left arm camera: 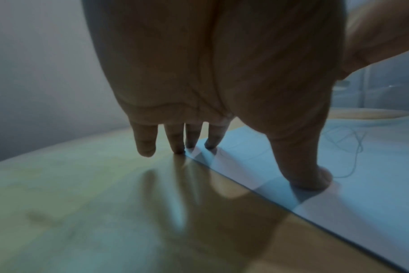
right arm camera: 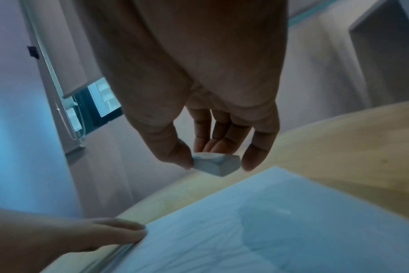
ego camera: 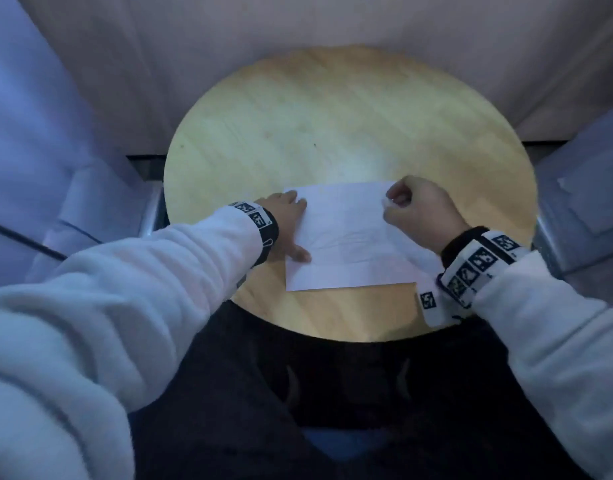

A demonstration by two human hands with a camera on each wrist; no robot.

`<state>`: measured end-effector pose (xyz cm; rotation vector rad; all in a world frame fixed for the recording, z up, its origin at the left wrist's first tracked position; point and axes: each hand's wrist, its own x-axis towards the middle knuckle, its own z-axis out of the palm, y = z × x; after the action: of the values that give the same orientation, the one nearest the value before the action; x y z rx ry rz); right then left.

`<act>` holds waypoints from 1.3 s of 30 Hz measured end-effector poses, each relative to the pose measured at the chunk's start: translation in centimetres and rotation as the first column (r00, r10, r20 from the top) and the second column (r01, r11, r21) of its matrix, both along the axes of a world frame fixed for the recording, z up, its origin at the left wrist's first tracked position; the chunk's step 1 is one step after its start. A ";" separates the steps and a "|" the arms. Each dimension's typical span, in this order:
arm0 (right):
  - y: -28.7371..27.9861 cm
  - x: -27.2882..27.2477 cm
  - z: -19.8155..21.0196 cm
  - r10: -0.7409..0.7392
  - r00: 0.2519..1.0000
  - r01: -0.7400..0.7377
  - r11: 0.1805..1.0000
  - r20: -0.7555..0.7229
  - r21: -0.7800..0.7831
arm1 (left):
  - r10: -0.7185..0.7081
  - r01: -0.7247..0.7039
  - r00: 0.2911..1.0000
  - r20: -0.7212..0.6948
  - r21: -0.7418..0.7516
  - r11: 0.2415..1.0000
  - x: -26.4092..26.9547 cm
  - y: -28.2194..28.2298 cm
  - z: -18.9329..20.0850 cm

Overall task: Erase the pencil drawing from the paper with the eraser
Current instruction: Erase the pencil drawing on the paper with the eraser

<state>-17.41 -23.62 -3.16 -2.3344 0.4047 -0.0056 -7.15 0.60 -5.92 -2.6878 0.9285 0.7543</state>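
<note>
A white sheet of paper [ego camera: 346,237] with a faint pencil drawing [ego camera: 350,242] lies on the near half of a round wooden table [ego camera: 332,126]. My left hand [ego camera: 287,223] presses the sheet's left edge flat with straight fingers [left arm camera: 209,142] and thumb [left arm camera: 308,177]. My right hand [ego camera: 419,209] hovers over the sheet's far right corner and pinches a small white eraser [right arm camera: 217,164] between thumb and fingers. The eraser [ego camera: 389,201] hangs above the paper [right arm camera: 268,230], not touching it. Pencil lines [left arm camera: 346,147] show to the right of the thumb.
The table stands against a pale wall or blind [ego camera: 298,26]. Grey-blue furniture [ego camera: 582,202] flanks it on both sides. My dark-clothed legs [ego camera: 332,393] sit under the near table edge. Bare wood lies beyond the paper.
</note>
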 end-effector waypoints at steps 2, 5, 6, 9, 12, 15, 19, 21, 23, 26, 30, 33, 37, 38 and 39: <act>1.8 -1.2 0.9 0.098 0.995 -0.098 0.995 -0.004 0.013 | 0.036 -0.036 0.999 0.004 -0.026 0.999 -1.5 0.0 -0.4; 2.8 -1.5 1.0 0.182 0.983 -0.182 0.983 0.002 0.022 | 0.090 -0.090 0.996 -0.008 -0.043 0.995 -2.2 -0.5 -0.6; 3.0 -1.5 0.9 0.207 0.978 -0.207 0.977 -0.001 0.051 | 0.100 -0.100 0.995 -0.010 -0.043 0.994 -2.4 -0.6 -0.4; 3.5 -1.2 0.6 0.257 0.966 -0.252 0.961 -0.034 0.112 | 0.130 -0.131 0.991 -0.011 -0.058 0.990 -2.8 -0.6 -0.2; 3.9 -0.2 0.0 0.293 0.953 -0.284 0.953 -0.082 0.103 | 0.136 -0.137 0.991 -0.013 -0.059 0.989 -2.9 -0.4 -0.4; 3.5 1.3 -1.4 0.307 0.939 -0.294 0.951 -0.154 0.100 | 0.103 -0.103 0.995 -0.017 -0.038 0.994 -2.0 -0.6 -0.7; 3.5 3.2 -3.4 0.269 0.948 -0.256 0.962 -0.172 0.095 | 0.066 -0.066 0.998 -0.016 -0.013 0.998 0.0 -1.3 -1.1; 3.5 3.9 -4.2 0.272 0.950 -0.264 0.962 -0.153 0.069 | 0.040 -0.040 0.999 -0.021 -0.020 0.999 0.5 -1.4 -1.4; 3.3 4.8 -4.7 0.270 0.953 -0.262 0.962 -0.136 0.070 | 0.038 -0.040 0.998 -0.041 -0.043 0.998 1.1 -1.2 -2.1; 2.7 6.3 -5.0 0.240 0.965 -0.238 0.971 -0.106 0.029 | 0.016 -0.019 0.998 -0.058 -0.054 0.998 2.0 -1.2 -2.6; 2.5 7.7 -5.3 0.227 0.972 -0.227 0.974 -0.058 0.016 | 0.005 -0.012 0.996 -0.093 -0.078 0.997 2.8 -1.2 -3.1; 3.4 7.1 -5.5 0.354 0.933 -0.349 0.934 -0.071 0.070 | 0.008 -0.019 0.994 -0.110 -0.098 0.995 3.0 -1.0 -3.6; 3.2 7.8 -5.8 0.382 0.921 -0.379 0.924 -0.076 0.041 | 0.022 -0.035 0.992 -0.126 -0.101 0.994 3.0 -1.1 -3.7; 3.0 8.1 -6.0 0.327 0.944 -0.327 0.945 -0.036 0.013 | 0.027 -0.041 0.991 -0.132 -0.101 0.994 3.0 -1.1 -3.6; 2.9 8.2 -6.1 0.296 0.955 -0.296 0.955 -0.011 -0.003 | 0.033 -0.047 0.990 -0.138 -0.103 0.994 3.0 -1.1 -3.6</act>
<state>-9.19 -20.68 -9.22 -2.3785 0.0560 0.1500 -4.10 -0.48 -9.49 -2.7829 0.9743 0.9322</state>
